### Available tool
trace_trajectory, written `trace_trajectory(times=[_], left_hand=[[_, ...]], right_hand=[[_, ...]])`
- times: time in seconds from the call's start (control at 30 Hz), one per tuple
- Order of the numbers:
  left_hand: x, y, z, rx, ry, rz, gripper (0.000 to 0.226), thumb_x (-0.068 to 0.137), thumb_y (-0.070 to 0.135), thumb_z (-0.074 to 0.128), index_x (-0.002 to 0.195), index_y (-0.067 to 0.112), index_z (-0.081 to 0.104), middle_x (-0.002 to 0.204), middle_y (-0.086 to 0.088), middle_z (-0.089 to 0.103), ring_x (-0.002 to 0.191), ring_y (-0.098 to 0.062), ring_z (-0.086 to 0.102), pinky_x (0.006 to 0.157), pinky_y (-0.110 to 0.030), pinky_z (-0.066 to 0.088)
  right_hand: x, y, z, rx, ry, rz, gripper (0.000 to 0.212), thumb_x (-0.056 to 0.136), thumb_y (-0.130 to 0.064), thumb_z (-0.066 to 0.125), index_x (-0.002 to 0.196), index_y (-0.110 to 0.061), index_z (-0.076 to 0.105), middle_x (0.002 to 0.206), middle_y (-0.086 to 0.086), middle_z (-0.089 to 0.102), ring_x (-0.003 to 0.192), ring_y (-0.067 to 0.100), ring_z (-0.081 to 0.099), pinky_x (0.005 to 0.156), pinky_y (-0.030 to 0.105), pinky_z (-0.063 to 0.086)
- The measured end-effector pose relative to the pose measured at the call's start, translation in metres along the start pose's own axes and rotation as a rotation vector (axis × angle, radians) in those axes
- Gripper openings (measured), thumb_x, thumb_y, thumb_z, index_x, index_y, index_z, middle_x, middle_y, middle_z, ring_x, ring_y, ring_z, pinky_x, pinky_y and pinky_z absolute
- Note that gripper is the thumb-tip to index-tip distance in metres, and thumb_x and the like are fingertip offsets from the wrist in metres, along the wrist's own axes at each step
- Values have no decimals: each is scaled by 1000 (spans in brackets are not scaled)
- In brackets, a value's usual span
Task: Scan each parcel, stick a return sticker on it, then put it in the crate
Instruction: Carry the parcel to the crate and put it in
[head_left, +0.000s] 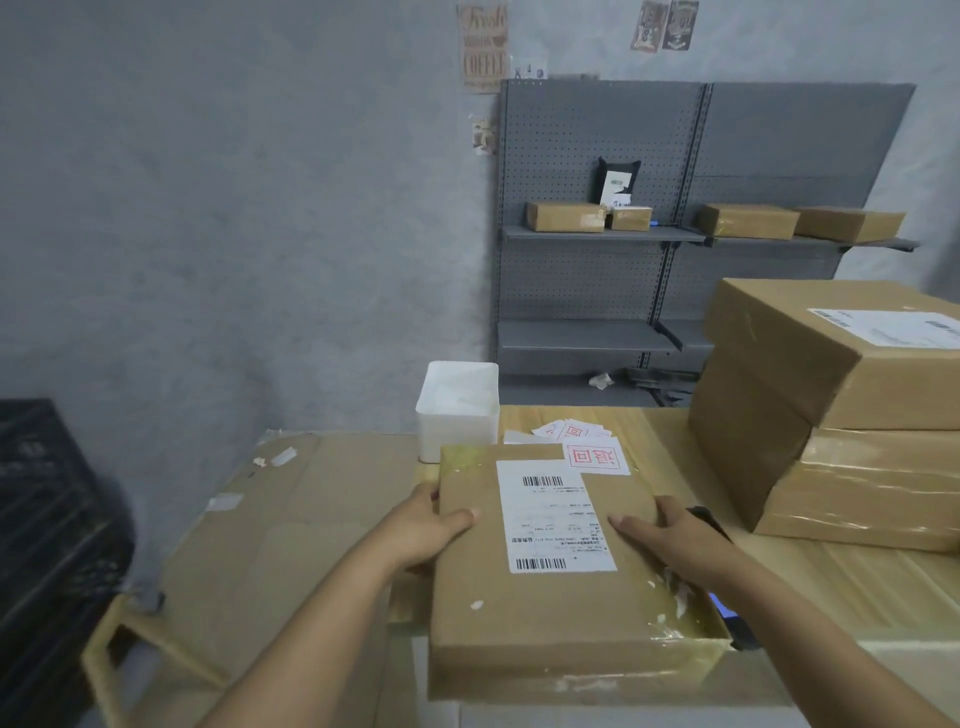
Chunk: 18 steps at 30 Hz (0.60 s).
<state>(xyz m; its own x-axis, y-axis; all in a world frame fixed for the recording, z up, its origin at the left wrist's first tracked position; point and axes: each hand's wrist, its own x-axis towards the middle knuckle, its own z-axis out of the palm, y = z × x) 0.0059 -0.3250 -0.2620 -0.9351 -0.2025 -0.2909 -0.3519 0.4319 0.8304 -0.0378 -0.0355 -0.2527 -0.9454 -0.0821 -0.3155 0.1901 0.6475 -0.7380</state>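
Observation:
A flat brown parcel (545, 603) lies in front of me on the wooden table, with a white barcode label and a red-printed return sticker (596, 457) at its far right corner. My left hand (423, 530) grips its left edge. My right hand (670, 540) holds its right side, fingers flat on top. A dark scanner (727, 618) shows partly under the parcel's right edge. The black crate (47, 519) stands at the far left, below table height.
Loose return stickers (569, 430) lie beyond the parcel, beside a white bin (457, 410). Three stacked cartons (841, 410) fill the right of the table. A large flat cardboard sheet (291, 519) lies left. Grey shelves (675, 234) with several boxes stand behind.

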Motion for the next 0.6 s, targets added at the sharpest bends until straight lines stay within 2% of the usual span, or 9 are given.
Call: trace_trajectory(times=[0.07,0.17,0.23,0.3,0.43,0.5,0.6], left_hand=[[-6,-1,8,-67,86,-27,58,83,46,67,129,17,45,118,-1,65,101,-20,65,90,-39,54],[-16,-3,19,-71,220,-55,49,84,45,66,116,12,50,111,-4,66,98,-21,65,89,-37,52],[-25,-4,21,-126,269,-39,41,84,41,66,112,14,54,103,-1,68,92,-18,67,86,-35,54],[-36,-4,16,-181,321,-26,38,84,40,66,111,16,54,99,2,67,87,-14,67,84,-34,54],[-58,-9,-16,-177,402,-37,41,83,44,65,110,18,49,101,3,64,91,-16,65,87,-36,53],[-69,-15,-40,-190,458,-32,41,83,44,65,113,19,49,101,5,64,91,-16,65,85,-35,53],[-86,-32,-82,-194,554,-34,39,84,43,65,112,22,48,91,12,59,80,-7,60,64,-24,46]], right_hand=[[-4,1,1,10,24,-19,66,82,-56,62,129,-15,42,89,3,65,59,15,64,44,19,44],[-9,2,2,22,25,-44,61,86,-51,60,129,-13,40,87,3,60,61,15,58,45,21,42],[-15,0,0,46,20,-67,46,86,-49,62,113,-18,41,79,8,65,59,19,63,40,19,41],[-19,-6,-1,42,29,-121,43,85,-50,63,107,-23,39,83,7,66,67,19,65,48,22,43],[-26,-34,13,86,6,-248,47,83,-49,66,114,-23,41,98,2,64,83,23,66,72,37,53],[-29,-53,31,78,-18,-298,48,82,-50,65,115,-23,42,95,1,65,79,22,66,67,34,51],[-33,-86,68,109,-69,-357,51,82,-50,66,116,-20,42,93,5,65,73,24,64,65,37,50]])
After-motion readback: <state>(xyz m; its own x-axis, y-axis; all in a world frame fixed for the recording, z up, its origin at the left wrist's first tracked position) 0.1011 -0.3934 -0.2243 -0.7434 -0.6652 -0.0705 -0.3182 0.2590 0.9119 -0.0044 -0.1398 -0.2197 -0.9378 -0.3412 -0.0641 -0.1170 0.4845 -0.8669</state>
